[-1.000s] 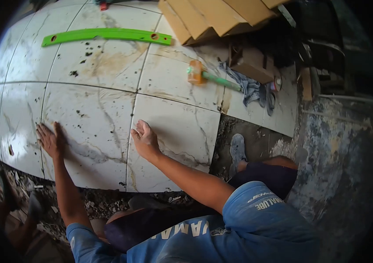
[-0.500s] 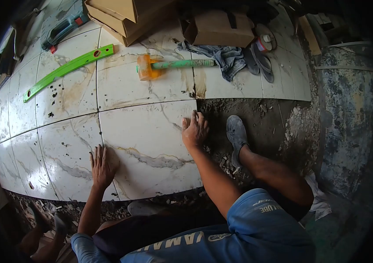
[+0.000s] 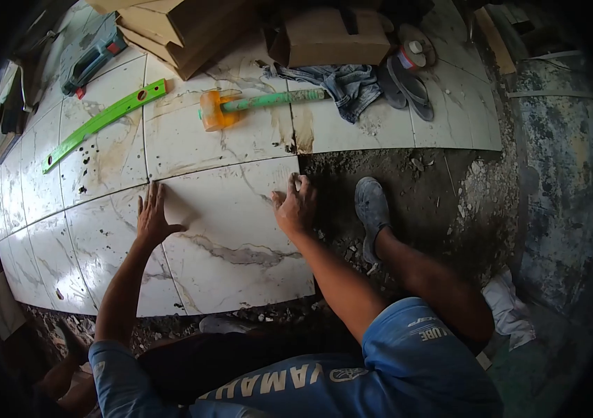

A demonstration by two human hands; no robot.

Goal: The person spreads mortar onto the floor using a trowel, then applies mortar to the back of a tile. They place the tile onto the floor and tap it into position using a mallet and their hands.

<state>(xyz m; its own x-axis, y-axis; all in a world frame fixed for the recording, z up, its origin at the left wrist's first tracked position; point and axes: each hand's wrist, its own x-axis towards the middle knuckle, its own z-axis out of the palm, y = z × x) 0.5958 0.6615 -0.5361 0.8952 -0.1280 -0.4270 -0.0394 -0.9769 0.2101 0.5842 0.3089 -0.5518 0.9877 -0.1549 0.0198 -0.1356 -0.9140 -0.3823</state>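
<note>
A large white marble-patterned floor tile (image 3: 241,223) lies in front of me, its right edge beside bare dark mortar. My left hand (image 3: 153,219) rests open over the joint at the tile's left side, thumb spread onto the tile and fingers pointing away from me. At the upper right edge is my right hand (image 3: 295,209), thumb apart on the surface and fingers slightly bent along the edge; it holds nothing. Beyond the tile lies a mallet with an orange head (image 3: 218,111) and a green handle. Left of it is a bright green level (image 3: 105,124).
Cardboard boxes (image 3: 335,40), crumpled denim cloth (image 3: 352,89) and flip-flops (image 3: 409,87) sit on the far tiles. A teal power tool (image 3: 91,66) lies far left. Rubble and mortar (image 3: 408,167) extend right, near my shoe (image 3: 373,209) and a stained drum-like surface (image 3: 558,181). Another person's leg shows lower left.
My left hand has moved forward along the joint, its thumb now spread out. My right hand stays by the tile's right edge. The view has shifted slightly.
</note>
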